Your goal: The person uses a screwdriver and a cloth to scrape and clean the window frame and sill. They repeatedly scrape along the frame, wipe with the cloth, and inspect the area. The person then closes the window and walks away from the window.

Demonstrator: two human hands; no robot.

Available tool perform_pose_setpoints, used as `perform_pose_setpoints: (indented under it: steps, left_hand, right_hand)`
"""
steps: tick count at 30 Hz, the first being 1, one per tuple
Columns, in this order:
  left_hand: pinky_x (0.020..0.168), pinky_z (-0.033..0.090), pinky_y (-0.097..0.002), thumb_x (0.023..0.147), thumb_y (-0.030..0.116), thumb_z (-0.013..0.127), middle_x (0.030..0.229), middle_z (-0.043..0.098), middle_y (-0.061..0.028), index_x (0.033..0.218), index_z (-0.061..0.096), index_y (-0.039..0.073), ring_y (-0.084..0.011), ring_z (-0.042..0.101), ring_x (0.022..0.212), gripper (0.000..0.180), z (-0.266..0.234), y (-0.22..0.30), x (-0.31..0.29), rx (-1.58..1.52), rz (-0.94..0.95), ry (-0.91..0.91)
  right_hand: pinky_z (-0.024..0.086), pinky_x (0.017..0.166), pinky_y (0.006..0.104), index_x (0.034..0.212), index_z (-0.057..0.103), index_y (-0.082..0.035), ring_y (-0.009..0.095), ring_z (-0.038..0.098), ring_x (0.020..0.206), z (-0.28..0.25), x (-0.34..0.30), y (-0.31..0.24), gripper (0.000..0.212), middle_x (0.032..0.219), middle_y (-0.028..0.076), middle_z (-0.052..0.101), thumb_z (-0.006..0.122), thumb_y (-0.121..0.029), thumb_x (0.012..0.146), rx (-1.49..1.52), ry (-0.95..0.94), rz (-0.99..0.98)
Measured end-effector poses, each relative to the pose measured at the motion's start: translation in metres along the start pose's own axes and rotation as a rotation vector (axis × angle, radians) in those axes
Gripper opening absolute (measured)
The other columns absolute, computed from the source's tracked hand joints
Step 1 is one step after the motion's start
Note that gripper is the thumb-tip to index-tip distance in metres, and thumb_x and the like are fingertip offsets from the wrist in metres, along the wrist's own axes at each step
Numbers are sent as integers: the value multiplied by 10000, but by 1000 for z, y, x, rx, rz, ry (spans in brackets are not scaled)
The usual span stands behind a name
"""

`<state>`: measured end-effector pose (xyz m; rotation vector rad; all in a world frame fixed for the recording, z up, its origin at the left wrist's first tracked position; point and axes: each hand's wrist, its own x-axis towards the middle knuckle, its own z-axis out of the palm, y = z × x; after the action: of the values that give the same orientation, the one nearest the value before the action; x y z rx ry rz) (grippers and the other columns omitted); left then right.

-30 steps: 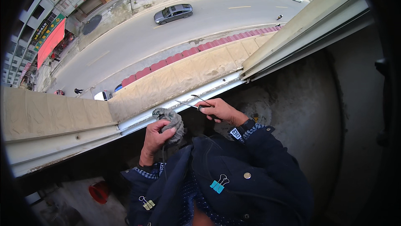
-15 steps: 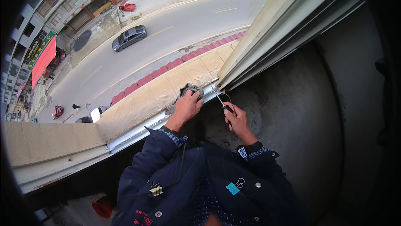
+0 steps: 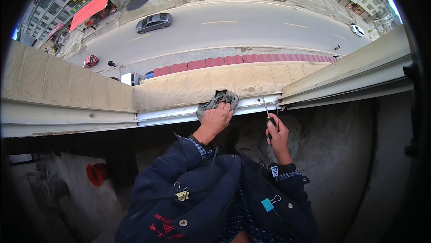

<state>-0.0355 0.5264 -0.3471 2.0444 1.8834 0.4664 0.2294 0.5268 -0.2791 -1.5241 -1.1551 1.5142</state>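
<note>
My left hand [image 3: 215, 119] is closed on a crumpled grey cloth [image 3: 228, 96] and presses it onto the white window track [image 3: 179, 114]. Part of the cloth hangs over the inner edge. To its right, my right hand [image 3: 279, 136] grips the dark handle of a screwdriver [image 3: 265, 104]. Its thin metal shaft points up and away, with the tip over the track near the right corner. Whether the tip touches the track, I cannot tell. The fingers of my left hand are partly buried in the cloth.
Beyond the track lies a beige tiled ledge [image 3: 179, 92], with a red roof strip [image 3: 211, 62] and a street [image 3: 247, 25] far below. Window frame pieces [image 3: 345, 79] angle off at the right. A red bucket [image 3: 97, 174] stands indoors at lower left. Binder clips [image 3: 268, 204] hang on my jacket.
The view has swung round, so the track now runs nearly level. My left hand and the cloth have slid left along it, away from the corner. The screwdriver tip has also shifted slightly left.
</note>
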Motion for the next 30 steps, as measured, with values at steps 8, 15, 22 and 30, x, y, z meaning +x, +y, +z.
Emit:
perform_pose_setpoints:
  steps: [8,15,22,30]
  left_hand:
    - [693,577,-521,958,368,635,1107,719,-61,1126,647,144,-389,713,828,281,-76,-161,-127,274,-429,242]
    - [740,546,-552,1024,277,576,1075,667,-197,1076,612,45,-443,678,899,240,-93,-186,-157,386,-610,136]
    - [575,459,-438,853,338,717,651,536,-257,740,631,-31,-294,558,546,396,-89,-139,-163,-359,-198,-405]
    - [625,499,-439,870,366,719,701,596,-275,813,691,-25,-302,666,617,396,-47,-129,-175,-349,-128,-565]
  right_hand:
    - [365,445,221,1379,628,-53,37,438,493,61,17,-1,399,694,-21,552,641,-233,1023,28,-165,28]
    - [549,845,332,1379,622,-19,188,704,910,71,9,-12,529,938,157,729,708,-289,933,-185,-57,-307]
    - [555,757,356,1016,646,21,233,717,807,31,-4,-42,337,873,158,708,805,-228,853,-275,300,-509]
    - [519,677,341,988,585,-33,200,620,695,-42,2,-107,229,757,60,608,764,-162,925,-186,925,-909]
